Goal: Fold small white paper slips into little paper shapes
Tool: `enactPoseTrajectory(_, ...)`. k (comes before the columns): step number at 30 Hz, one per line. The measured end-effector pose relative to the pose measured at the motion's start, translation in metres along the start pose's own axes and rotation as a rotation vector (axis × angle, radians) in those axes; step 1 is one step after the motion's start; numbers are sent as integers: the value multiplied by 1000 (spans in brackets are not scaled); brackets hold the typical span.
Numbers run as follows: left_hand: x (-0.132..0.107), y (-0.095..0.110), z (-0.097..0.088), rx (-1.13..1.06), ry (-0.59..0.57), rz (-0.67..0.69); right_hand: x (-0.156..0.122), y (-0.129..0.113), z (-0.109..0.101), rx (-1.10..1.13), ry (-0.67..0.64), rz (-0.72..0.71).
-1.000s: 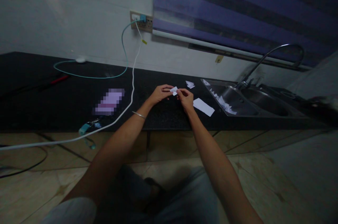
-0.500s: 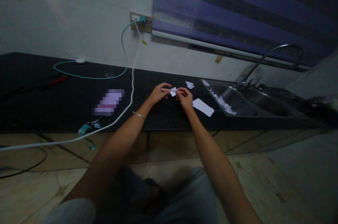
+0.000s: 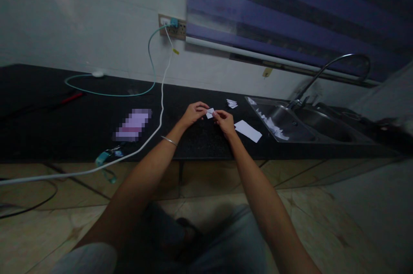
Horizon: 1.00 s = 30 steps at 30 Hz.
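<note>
Between my two hands is a small folded piece of white paper [image 3: 210, 113], held just above the dark countertop [image 3: 206, 147]. My left hand [image 3: 194, 113] pinches its left side with the fingertips. On the other side, my right hand [image 3: 225, 121] grips the paper's right edge between thumb and fingers. A stack of flat white paper [image 3: 248, 131] lies just right of my right hand. Behind it rests a small group of folded white paper pieces [image 3: 231, 103]. The finer folds of the held piece are too small to make out.
Many folded paper pieces [image 3: 272, 124] line the left rim of the metal sink [image 3: 318, 140], under a curved faucet [image 3: 322, 69]. A white cable [image 3: 161, 110] crosses the counter left of my hands, near a blurred-out pinkish item [image 3: 134, 125]. A teal cable [image 3: 119, 95] loops behind.
Both hands keep hold of the folded paper. The paper and my right hand have shifted slightly to the left; the rest looks the same.
</note>
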<state>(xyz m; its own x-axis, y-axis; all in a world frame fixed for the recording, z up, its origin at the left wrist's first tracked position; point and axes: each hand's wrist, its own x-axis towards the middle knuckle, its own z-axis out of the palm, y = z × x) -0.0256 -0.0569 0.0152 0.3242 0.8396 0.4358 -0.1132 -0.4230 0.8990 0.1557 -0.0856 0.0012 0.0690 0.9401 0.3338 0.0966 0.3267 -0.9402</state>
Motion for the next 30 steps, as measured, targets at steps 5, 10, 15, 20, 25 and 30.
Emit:
enactPoseTrajectory(5,1,-1,2,-16,-8,-19,2,1,-1,-33,31,-37)
enactPoseTrajectory(10,-1,2,5,8,-22,-74,1,1,-2,-81,40,-85)
enactPoseTrajectory(15,-1,-3,5,104,-94,-101,0,0,-2,-123,-21,-102)
enactPoseTrajectory(20,1,-12,3,158,-157,-29,2,4,-2,-168,-66,-145)
enactPoseTrajectory(25,-1,-7,1,140,-166,-4,3,7,0,-177,-82,-170)
enactPoseTrajectory(30,-2,-2,-3,185,-101,-19,-1,2,1,-153,-107,-95)
